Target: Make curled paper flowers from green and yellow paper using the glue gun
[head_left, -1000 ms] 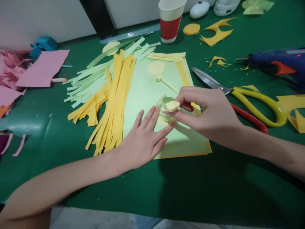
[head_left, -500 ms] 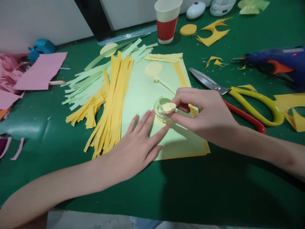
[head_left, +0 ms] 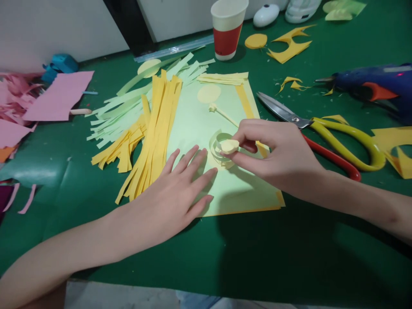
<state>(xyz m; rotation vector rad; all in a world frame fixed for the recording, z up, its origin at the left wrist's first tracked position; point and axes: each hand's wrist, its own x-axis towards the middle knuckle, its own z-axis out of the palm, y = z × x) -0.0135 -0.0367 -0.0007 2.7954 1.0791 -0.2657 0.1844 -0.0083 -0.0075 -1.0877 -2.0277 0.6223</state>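
My right hand pinches a small pale-yellow folded paper piece between thumb and fingertips. It sits at the edge of a pale-green paper coil, which rests on a pale-yellow paper circle. Left of the coil, my left hand lies with its fingers spread, touching the light-green paper sheet and holding nothing. Above the coil is a thin rolled paper stem with a knotted tip. Yellow paper strips lie beside my left hand.
Scissors with yellow and red handles lie to the right, below a blue glue gun. A paper cup stands at the back. Pale-green strips and pink paper are on the left; yellow scraps lie behind.
My left hand has drawn back to the left, away from the coil, with its fingers spread. My right hand keeps its pinch in nearly the same place.
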